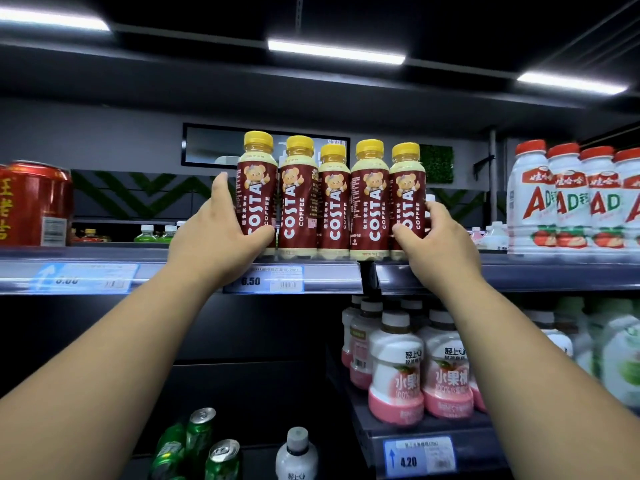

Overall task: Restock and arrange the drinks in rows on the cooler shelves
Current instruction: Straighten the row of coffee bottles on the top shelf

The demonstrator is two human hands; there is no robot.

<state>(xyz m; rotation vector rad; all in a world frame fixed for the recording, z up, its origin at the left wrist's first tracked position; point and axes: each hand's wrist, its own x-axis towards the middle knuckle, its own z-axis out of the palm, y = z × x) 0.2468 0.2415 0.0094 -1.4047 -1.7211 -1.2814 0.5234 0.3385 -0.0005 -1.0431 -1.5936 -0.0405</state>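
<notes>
Several Costa coffee bottles (332, 199), dark red labels with yellow caps, stand in a row at the front of the top cooler shelf (502, 271). My left hand (214, 233) grips the leftmost bottle (258, 188), thumb across its lower front and fingers behind it. My right hand (436, 233) holds the rightmost bottle (408, 188), thumb on its lower front and fingers wrapped round the right side. Both arms reach up from below and squeeze the row from its two ends.
A red can (34, 202) stands at the shelf's left end, and white AD milk bottles (568, 199) at the right. Pink peach drink bottles (398, 368) fill the shelf below. Green cans (201, 441) and a white bottle (296, 455) sit lower left. Price tags line the shelf edges.
</notes>
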